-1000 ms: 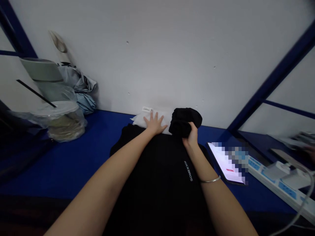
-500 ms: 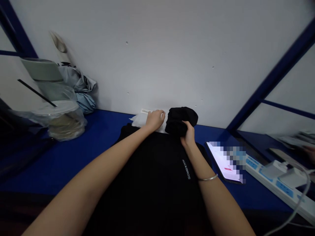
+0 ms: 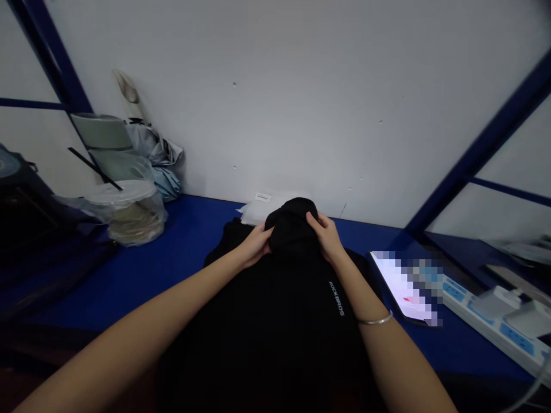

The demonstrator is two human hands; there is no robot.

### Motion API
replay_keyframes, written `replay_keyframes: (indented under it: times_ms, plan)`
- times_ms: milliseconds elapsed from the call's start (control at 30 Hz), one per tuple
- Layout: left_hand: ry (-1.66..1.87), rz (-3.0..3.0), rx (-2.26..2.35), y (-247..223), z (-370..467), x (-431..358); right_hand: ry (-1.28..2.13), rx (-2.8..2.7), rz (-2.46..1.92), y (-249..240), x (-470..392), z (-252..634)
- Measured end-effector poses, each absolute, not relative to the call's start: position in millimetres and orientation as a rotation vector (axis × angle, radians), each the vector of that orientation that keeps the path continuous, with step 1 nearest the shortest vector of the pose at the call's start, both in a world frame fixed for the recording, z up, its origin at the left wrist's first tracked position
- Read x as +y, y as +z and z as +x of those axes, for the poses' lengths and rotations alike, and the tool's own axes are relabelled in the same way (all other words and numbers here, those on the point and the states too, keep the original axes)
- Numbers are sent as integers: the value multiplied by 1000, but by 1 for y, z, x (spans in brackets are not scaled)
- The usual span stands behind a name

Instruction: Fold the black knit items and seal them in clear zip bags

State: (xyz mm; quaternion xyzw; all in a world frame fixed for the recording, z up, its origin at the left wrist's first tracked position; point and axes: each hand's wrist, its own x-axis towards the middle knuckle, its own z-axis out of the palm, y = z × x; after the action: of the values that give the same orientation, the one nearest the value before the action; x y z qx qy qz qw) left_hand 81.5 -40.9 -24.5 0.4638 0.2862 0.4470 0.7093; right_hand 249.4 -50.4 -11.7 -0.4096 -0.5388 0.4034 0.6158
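A bunched piece of black cloth is held up between my two hands. My left hand grips its left side, with the fingers partly hidden in the fabric. On the right side, my right hand pinches the upper edge, thumb in front. Under both forearms a black garment with a white ROCKBROS print lies spread toward me. Whether the bunched cloth is part of this garment I cannot tell. Just behind them lies a white plastic bag with a small label, partly covered by the cloth.
To the right are a lit phone and a white power strip with plugged chargers. At left stand a lidded cup in a clear bag with a black straw, a grey-green container and a folded umbrella. A white wall closes the back.
My left hand has come off the white bag and now grips the black cloth. My right hand has brought the cloth left and shifted its grip to the upper edge. The view has turned slightly left.
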Motion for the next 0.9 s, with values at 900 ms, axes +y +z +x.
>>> replay_keyframes:
  times_ms: [900]
  plan:
    - [744,1070,553,4,26,-19,1352,-807,-1104,16,-63,272]
